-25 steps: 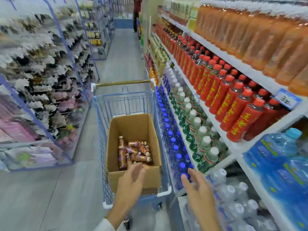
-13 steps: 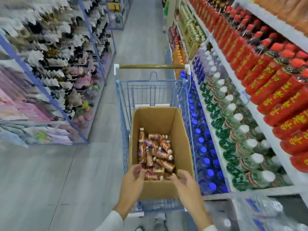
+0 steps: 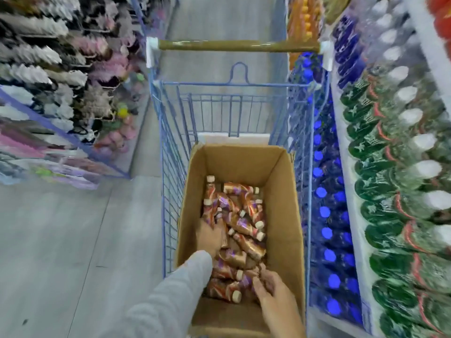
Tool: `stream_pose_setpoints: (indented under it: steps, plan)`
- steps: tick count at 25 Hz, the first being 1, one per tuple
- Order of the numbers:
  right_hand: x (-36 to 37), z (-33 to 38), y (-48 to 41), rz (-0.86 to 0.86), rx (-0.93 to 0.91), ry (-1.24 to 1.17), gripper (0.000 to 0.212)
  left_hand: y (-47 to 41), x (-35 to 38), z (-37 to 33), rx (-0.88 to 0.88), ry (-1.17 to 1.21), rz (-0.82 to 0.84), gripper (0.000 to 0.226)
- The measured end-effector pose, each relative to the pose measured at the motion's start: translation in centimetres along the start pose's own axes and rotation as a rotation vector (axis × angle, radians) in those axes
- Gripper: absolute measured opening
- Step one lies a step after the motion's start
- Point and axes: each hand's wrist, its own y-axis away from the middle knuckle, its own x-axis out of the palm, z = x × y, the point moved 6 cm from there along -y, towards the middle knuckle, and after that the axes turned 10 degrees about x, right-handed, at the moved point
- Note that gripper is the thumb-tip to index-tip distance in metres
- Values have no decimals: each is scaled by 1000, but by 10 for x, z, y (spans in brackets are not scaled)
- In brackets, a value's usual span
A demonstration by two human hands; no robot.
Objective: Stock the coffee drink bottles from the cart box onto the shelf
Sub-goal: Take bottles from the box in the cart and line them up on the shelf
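Note:
A brown cardboard box stands in the blue wire cart. Several coffee drink bottles, brown and purple with cream caps, lie jumbled on its bottom. My left hand, in a grey sleeve, is deep in the box at the left side of the pile, its fingers wrapped around one bottle. At the near end of the pile my right hand rests with its fingertips curled onto a bottle. Whether it grips that bottle is unclear.
On the right, shelves run close along the cart, packed with blue-capped bottles and green-labelled, white-capped bottles. A rack of hanging goods lines the left. Grey floor lies between, and the cart handle is at the far end.
Both hands have moved from the box's near edge down into the box, onto the bottles. The view has tilted further down and closer to the cart.

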Motion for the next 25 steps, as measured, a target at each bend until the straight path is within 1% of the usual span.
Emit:
stream_pose_setpoints:
  steps: [2, 3, 5, 7, 9, 12, 16, 18, 22, 25]
  plan:
    - [1, -1, -16, -6, 44, 14, 9, -27, 17, 14, -58, -64, -59, 59]
    - [3, -2, -21, 0, 64, 20, 8, -36, 26, 22, -75, -92, -66, 65]
    - [10, -4, -30, 33, 98, 40, 17, -50, 45, 39, -77, -176, -81, 69]
    - [13, -6, -35, 57, 125, 52, 27, -60, 58, 51, -55, -283, -112, 66]
    - [12, -10, -37, 51, 148, 56, 28, -66, 68, 60, -32, -400, -144, 66]
    - [11, -13, -39, 51, 172, 57, 29, -74, 78, 71, -5, -580, -118, 66]
    - [7, -8, -48, 50, 184, 82, 30, -81, 85, 81, -46, -619, -121, 73]
    - [6, -7, -52, 45, 186, 80, 30, -80, 90, 84, -6, -606, -136, 74]
    - [10, -10, -51, 63, 197, 79, 31, -82, 84, 91, 111, -559, -170, 67]
    - [11, -10, -51, 70, 189, 90, 32, -82, 80, 88, 184, -749, -121, 65]
